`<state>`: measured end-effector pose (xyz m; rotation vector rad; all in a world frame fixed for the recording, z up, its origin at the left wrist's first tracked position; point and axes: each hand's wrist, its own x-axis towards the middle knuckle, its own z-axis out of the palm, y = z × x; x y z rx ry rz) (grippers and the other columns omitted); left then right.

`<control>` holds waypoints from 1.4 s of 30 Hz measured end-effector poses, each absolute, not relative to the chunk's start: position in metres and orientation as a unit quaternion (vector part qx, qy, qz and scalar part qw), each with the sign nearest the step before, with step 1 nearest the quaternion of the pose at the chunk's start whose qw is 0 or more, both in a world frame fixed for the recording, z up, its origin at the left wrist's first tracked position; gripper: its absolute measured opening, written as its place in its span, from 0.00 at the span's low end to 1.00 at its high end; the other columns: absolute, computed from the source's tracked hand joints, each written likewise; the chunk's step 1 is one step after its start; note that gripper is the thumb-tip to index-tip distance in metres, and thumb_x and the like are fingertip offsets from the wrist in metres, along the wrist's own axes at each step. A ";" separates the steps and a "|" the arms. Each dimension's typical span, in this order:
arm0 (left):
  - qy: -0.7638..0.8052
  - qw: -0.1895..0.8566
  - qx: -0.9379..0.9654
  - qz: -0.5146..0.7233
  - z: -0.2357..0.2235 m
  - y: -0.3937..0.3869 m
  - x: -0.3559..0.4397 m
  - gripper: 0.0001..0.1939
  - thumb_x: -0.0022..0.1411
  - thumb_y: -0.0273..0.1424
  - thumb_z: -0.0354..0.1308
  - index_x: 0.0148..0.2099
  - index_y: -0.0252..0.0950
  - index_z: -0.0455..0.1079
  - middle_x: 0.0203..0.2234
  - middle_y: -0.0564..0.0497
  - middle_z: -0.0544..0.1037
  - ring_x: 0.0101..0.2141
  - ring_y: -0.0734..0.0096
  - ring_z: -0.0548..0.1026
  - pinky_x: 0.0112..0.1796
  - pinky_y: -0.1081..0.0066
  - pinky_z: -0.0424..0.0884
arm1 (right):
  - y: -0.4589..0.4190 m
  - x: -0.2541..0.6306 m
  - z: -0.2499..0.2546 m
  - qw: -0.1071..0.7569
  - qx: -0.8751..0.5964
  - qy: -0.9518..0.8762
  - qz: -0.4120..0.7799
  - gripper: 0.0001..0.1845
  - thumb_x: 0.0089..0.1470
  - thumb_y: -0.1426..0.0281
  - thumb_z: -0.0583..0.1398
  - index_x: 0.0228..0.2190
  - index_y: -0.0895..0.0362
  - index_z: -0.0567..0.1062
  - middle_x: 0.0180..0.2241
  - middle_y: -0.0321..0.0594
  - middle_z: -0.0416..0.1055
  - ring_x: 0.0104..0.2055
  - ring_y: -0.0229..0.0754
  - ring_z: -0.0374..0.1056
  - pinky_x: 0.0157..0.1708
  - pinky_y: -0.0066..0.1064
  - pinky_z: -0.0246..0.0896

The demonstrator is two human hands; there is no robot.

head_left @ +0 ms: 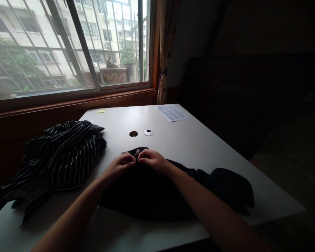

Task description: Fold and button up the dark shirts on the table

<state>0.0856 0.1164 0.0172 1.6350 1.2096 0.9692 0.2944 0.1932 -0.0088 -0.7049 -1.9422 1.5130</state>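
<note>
A black garment (147, 196) lies spread on the white table in front of me, one dark part reaching out to the right. At its far edge, by a small white label (137, 152), both hands meet. My left hand (123, 162) is closed, thumb and fingers pinching the black cloth. Close beside it, my right hand (153, 161) also pinches the cloth, its fingertips just right of the label. The garment is so dark that its folds and exact kind cannot be made out.
A heap of black-and-white striped clothing (70, 161) lies on the left of the white table (115, 119). Beyond the garment are a cable hole (133, 134) and its round cover (148, 132). Printed paper (172, 113) and a yellow note (100, 110) lie near the far edge, below a window (68, 45).
</note>
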 end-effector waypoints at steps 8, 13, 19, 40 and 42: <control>0.445 0.657 0.435 0.425 0.008 0.109 0.090 0.16 0.54 0.39 0.70 0.39 0.35 0.71 0.26 0.55 0.70 0.25 0.76 0.67 0.27 0.77 0.60 | 0.187 0.293 -0.006 0.435 -0.235 -0.781 0.382 0.03 0.56 0.69 0.63 0.35 0.54 0.75 0.41 0.38 0.66 0.32 0.35 0.65 0.34 0.31 0.67; 0.435 0.677 0.385 0.452 0.006 0.111 0.094 0.16 0.54 0.36 0.71 0.38 0.33 0.71 0.26 0.54 0.72 0.25 0.77 0.69 0.28 0.77 0.63 | 0.178 0.297 0.003 0.439 -0.179 -0.815 0.334 0.02 0.59 0.69 0.61 0.36 0.52 0.75 0.41 0.40 0.67 0.39 0.39 0.68 0.38 0.33 0.70; 0.435 0.683 0.357 0.465 0.006 0.111 0.096 0.15 0.54 0.35 0.71 0.37 0.33 0.71 0.28 0.51 0.75 0.27 0.75 0.72 0.30 0.76 0.65 | 0.178 0.301 0.006 0.403 -0.160 -0.849 0.301 0.11 0.57 0.66 0.65 0.43 0.50 0.76 0.45 0.41 0.69 0.42 0.41 0.69 0.40 0.35 0.71; 0.453 0.382 0.679 0.433 0.008 0.110 0.091 0.19 0.61 0.35 0.64 0.55 0.42 0.71 0.54 0.45 0.73 0.56 0.54 0.69 0.55 0.60 0.65 | 0.180 0.302 0.001 0.417 -0.156 -0.844 0.298 0.09 0.56 0.79 0.61 0.36 0.53 0.71 0.39 0.37 0.68 0.39 0.39 0.68 0.42 0.32 0.67; 0.462 0.341 0.705 0.417 0.009 0.108 0.091 0.19 0.62 0.34 0.63 0.56 0.42 0.70 0.51 0.46 0.75 0.53 0.56 0.72 0.54 0.61 0.66 | 0.180 0.302 0.001 0.422 -0.149 -0.840 0.308 0.09 0.57 0.78 0.61 0.37 0.52 0.73 0.39 0.38 0.68 0.41 0.39 0.68 0.44 0.33 0.67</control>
